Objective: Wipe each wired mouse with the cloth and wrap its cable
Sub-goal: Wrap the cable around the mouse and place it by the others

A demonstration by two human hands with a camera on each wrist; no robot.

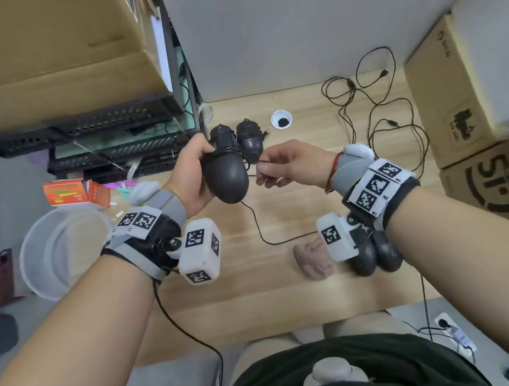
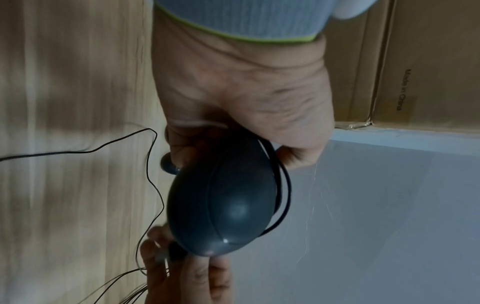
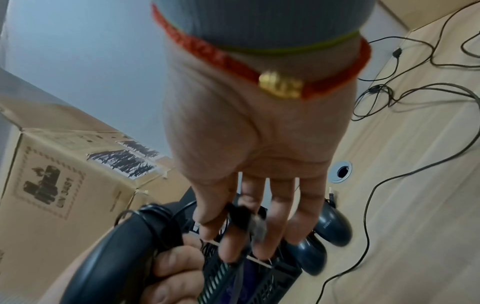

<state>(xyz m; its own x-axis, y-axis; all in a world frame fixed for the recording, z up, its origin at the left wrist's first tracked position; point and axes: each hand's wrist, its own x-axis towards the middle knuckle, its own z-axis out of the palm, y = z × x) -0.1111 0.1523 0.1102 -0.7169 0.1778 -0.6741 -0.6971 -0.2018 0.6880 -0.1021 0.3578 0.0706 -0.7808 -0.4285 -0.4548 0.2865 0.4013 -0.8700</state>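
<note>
Left hand [image 1: 192, 175] grips a mouse [image 1: 227, 177] above the desk [image 1: 262, 297]; right hand [image 1: 288, 164] pinches its cable's plug end [image 3: 244, 218], cloth [image 1: 314, 260] below.

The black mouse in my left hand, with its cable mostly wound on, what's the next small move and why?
Probably tuck the plug end under the wound loops. The left hand grips the black oval wired mouse, its thin black cable already coiled round the body, and the right hand pinches the cable's black plug end right beside it, so little seems left to wind.
</note>
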